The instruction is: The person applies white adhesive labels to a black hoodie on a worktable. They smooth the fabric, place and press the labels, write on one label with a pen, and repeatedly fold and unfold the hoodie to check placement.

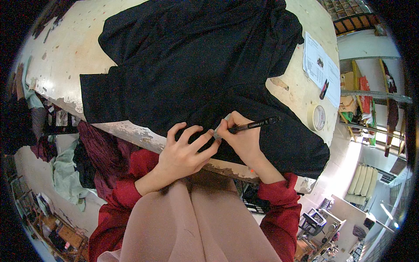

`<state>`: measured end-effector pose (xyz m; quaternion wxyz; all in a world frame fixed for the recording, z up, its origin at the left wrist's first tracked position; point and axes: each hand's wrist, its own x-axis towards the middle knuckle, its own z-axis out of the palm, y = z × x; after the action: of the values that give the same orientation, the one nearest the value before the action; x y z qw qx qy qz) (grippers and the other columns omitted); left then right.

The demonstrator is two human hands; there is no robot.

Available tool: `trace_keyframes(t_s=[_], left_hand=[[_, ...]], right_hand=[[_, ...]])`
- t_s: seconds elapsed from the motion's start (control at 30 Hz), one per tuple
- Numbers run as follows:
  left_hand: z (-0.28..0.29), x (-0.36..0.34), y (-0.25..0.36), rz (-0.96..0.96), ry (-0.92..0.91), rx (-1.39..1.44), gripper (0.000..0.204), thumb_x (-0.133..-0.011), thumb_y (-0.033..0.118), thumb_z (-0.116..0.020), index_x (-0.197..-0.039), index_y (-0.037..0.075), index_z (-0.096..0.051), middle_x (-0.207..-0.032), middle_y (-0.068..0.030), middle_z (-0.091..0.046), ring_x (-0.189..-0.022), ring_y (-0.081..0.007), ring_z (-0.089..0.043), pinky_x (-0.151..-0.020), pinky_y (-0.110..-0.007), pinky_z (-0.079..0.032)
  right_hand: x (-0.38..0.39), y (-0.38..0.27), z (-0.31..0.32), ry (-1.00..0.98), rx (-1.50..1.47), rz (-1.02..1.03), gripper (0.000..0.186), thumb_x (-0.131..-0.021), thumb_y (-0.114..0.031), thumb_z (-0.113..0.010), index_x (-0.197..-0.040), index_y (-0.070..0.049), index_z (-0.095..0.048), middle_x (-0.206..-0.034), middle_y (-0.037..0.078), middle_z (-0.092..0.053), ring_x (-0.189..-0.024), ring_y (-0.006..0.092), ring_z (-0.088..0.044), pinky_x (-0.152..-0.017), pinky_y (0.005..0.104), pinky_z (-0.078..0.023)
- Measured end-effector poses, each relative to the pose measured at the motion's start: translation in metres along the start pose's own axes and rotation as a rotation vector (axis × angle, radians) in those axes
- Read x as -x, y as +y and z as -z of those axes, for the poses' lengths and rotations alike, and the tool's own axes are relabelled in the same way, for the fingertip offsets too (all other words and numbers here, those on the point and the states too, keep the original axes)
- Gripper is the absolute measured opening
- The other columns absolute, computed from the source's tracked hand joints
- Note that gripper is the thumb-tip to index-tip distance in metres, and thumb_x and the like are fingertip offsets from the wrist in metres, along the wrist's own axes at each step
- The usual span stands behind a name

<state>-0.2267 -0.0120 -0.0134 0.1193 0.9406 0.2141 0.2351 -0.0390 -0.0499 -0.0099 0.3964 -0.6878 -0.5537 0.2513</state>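
A large black garment (pixel 174 56) lies spread and creased over the worktable. My left hand (pixel 185 153) rests on its near part, fingers stretched and apart, with the fingertips pressing on the cloth. In my right hand (pixel 244 139) is a black pen (pixel 257 124), gripped near its tip and tilted, its back end pointing right. Between the two hands a small pale grey strip (pixel 221 125) shows against the black cloth. My left forefinger touches its near end, and my right fingers partly cover it. Whether the pen's tip touches the strip is hidden.
To the right on the worktable (pixel 56 56) lie printed paper sheets (pixel 321 65), a small dark clip-like object (pixel 324 89) and a tape roll (pixel 318 117). Dark red cloth (pixel 104 148) and pale green cloth (pixel 67 174) hang at the left. Shelves (pixel 371 94) stand beyond the table's right side.
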Motion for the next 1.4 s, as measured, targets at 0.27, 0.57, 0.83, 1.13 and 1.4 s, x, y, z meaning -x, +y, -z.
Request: trace_keyframes(t_s=[0.27, 0.57, 0.83, 1.13, 1.4], left_hand=[[0.001, -0.001, 0.000, 0.002, -0.007, -0.007, 0.041, -0.070, 0.028, -0.074, -0.109, 0.024, -0.065, -0.118, 0.0017, -0.058, -0.111, -0.0212, -0.052, -0.099, -0.049, -0.034], [0.002, -0.002, 0.001, 0.007, -0.008, 0.001, 0.041, -0.069, 0.028, -0.074, -0.108, 0.024, -0.065, -0.118, 0.0018, -0.058, -0.110, -0.0206, -0.052, -0.099, -0.049, -0.034], [0.001, -0.002, 0.001, 0.011, 0.005, -0.006, 0.039, -0.070, 0.027, -0.073, -0.108, 0.023, -0.065, -0.117, 0.0017, -0.058, -0.110, -0.0205, -0.052, -0.099, -0.049, -0.034], [0.000, -0.002, 0.000, 0.007, -0.002, 0.001, 0.037, -0.072, 0.027, -0.072, -0.108, 0.023, -0.065, -0.118, 0.0014, -0.058, -0.109, -0.0208, -0.053, -0.099, -0.049, -0.034], [0.001, -0.003, 0.001, 0.014, -0.002, -0.002, 0.037, -0.072, 0.027, -0.072, -0.108, 0.023, -0.065, -0.117, 0.0003, -0.059, -0.109, -0.0212, -0.053, -0.099, -0.049, -0.035]], right_hand=[[-0.001, -0.004, 0.001, 0.026, 0.041, 0.014, 0.022, -0.081, -0.002, -0.067, -0.067, -0.002, -0.051, -0.058, 0.001, -0.050, -0.054, 0.0041, -0.042, -0.048, 0.0239, -0.036], [-0.001, -0.002, 0.001, 0.069, 0.037, 0.042, 0.023, -0.081, 0.000, -0.066, -0.066, -0.001, -0.049, -0.058, 0.001, -0.049, -0.055, 0.0042, -0.042, -0.048, 0.0238, -0.037], [-0.004, -0.005, 0.003, 0.062, 0.049, 0.047, 0.023, -0.081, 0.000, -0.067, -0.066, -0.001, -0.050, -0.058, 0.002, -0.051, -0.057, 0.0042, -0.045, -0.051, 0.0240, -0.039], [-0.005, -0.009, 0.005, 0.055, 0.063, 0.039, 0.023, -0.081, 0.000, -0.066, -0.066, -0.001, -0.049, -0.058, 0.002, -0.051, -0.057, 0.0040, -0.045, -0.050, 0.0246, -0.039], [-0.005, -0.008, 0.001, 0.157, 0.044, 0.009, 0.025, -0.081, 0.000, -0.066, -0.064, -0.001, -0.047, -0.055, 0.002, -0.049, -0.053, 0.0037, -0.043, -0.046, 0.0247, -0.037]])
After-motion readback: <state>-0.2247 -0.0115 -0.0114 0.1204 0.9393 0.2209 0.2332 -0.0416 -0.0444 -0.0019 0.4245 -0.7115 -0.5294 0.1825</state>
